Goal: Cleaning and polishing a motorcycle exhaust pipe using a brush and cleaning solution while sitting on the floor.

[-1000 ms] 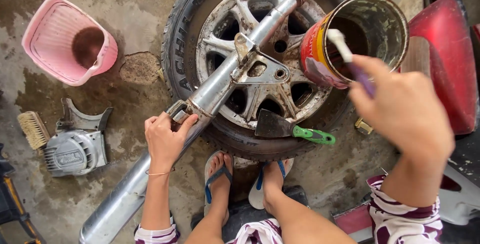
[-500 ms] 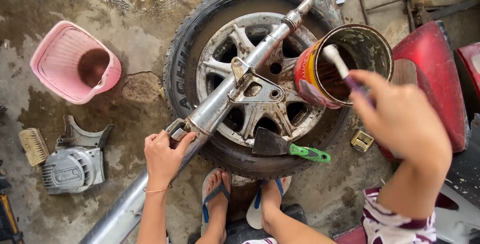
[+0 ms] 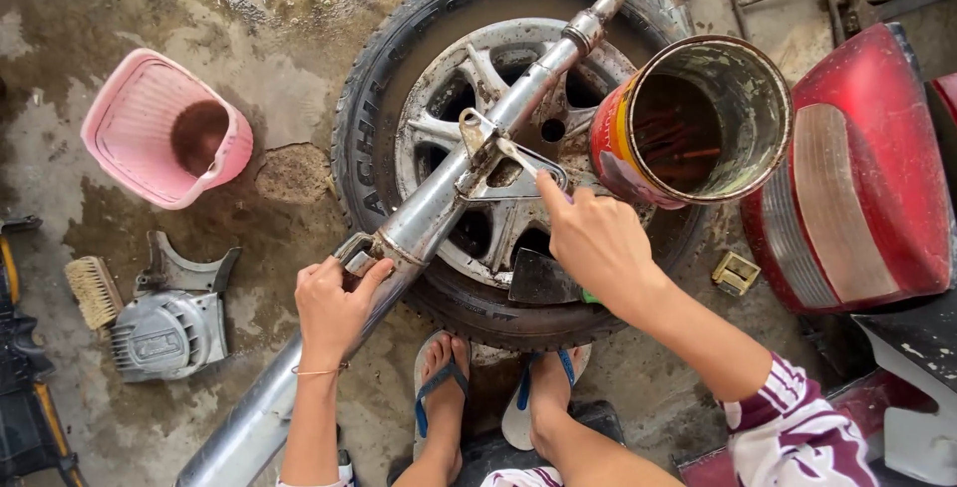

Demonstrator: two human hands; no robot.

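The left hand (image 3: 332, 310) gripped one long silver metal exhaust pipe (image 3: 439, 210) lying across one black tyre (image 3: 384, 98). The right hand (image 3: 596, 244) pinched a brush at the pipe's bracket; one rusty open tin can (image 3: 693, 120) sat at two o'clock.

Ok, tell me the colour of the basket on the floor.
Pink basket, with a dark brown patch inside; head view shows it best.

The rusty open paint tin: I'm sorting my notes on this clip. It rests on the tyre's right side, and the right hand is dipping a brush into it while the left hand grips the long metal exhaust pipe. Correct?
Not quite. In the head view the right hand is outside the rusty open paint tin, working at the bracket on the long metal exhaust pipe. The tin does rest on the tyre's right side, and the left hand grips the pipe.
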